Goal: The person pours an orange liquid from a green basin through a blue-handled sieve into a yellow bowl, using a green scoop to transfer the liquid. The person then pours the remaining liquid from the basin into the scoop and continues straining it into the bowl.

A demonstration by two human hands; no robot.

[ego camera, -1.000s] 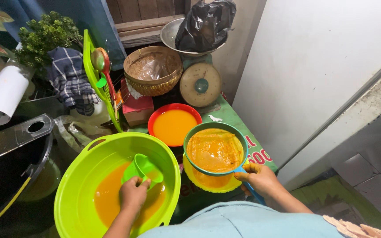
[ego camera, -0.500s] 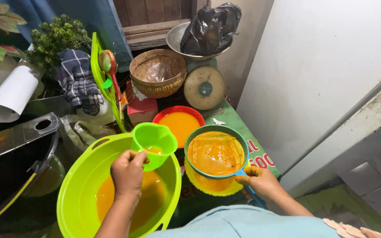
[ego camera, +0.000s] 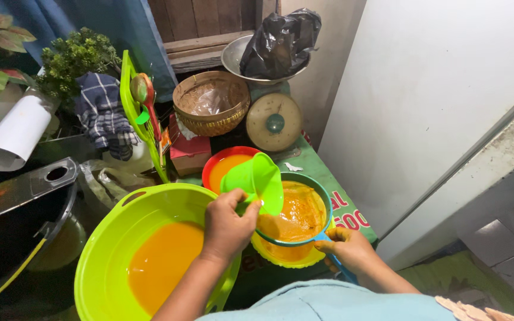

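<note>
Left hand (ego camera: 226, 226) grips tilted green scoop (ego camera: 257, 181); right hand's (ego camera: 349, 249) grip seemingly holds sieve (ego camera: 295, 211).

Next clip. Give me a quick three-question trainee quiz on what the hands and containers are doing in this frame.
1. True or false: the left hand tips a green scoop over the blue strainer.
2. What does the right hand grip?
A. the strainer's handle
B. the woven basket
C. the kitchen scale
3. What colour is the liquid in the green basin?

Key:
1. true
2. A
3. orange
</note>
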